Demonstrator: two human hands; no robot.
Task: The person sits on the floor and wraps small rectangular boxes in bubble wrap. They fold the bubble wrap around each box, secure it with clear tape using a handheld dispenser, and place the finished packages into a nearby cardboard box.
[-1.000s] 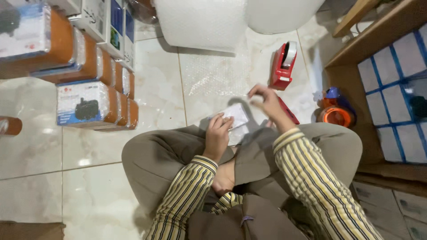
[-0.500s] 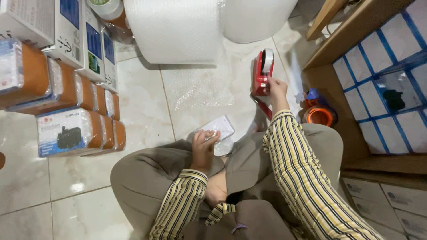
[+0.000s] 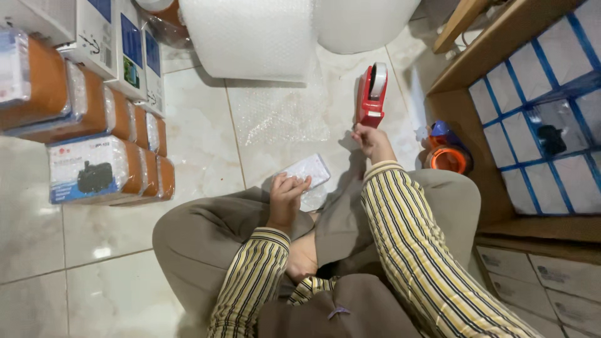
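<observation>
I sit cross-legged on a pale tiled floor. My left hand (image 3: 286, 193) rests on a small flat packet wrapped in bubble wrap (image 3: 307, 170), pressing it against my knee. My right hand (image 3: 369, 139) reaches forward and grips the handle of a red tape dispenser (image 3: 372, 95) that holds a white roll of tape. The dispenser stands just above the floor, beyond the packet. Both sleeves are yellow with dark stripes.
A big roll of bubble wrap (image 3: 250, 34) lies ahead, its loose sheet (image 3: 282, 112) spread on the floor. Stacked boxed goods (image 3: 94, 150) fill the left. A wooden shelf (image 3: 501, 69) with blue-and-white boxes stands right, orange tape rolls (image 3: 447, 156) beside it.
My right hand left the packet, reached forward and took hold of the red tape dispenser. My left hand stayed on the packet. The view shifted slightly.
</observation>
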